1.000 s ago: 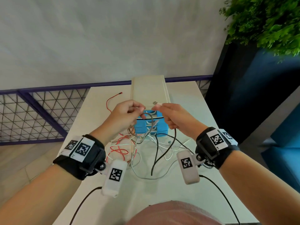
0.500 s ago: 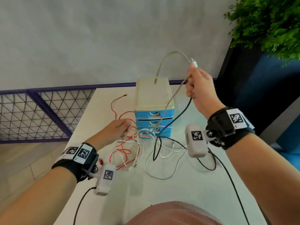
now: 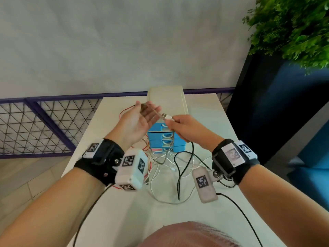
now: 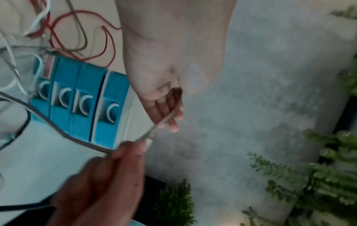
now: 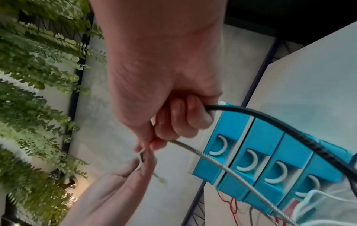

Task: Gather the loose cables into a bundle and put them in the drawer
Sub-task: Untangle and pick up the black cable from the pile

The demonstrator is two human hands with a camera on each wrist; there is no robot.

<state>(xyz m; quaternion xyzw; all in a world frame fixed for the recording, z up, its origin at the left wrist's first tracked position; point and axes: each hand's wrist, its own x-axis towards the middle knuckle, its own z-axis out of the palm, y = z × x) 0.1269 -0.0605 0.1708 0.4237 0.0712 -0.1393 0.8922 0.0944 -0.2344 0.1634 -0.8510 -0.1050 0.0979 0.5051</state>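
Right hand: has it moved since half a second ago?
Yes. The right hand dropped from above the drawer unit to just before its top drawer.

An office-like or lounge interior is suggested: a pale table [image 3: 114, 220] is set against a grey wall [image 3: 106, 41], flanked by a purple mesh railing [image 3: 44, 125] and a dark planter of greenery [image 3: 293, 24].

drawers [image 3: 161, 138] blue | cables [image 3: 161, 164] red, white, black, perhaps grey-braided
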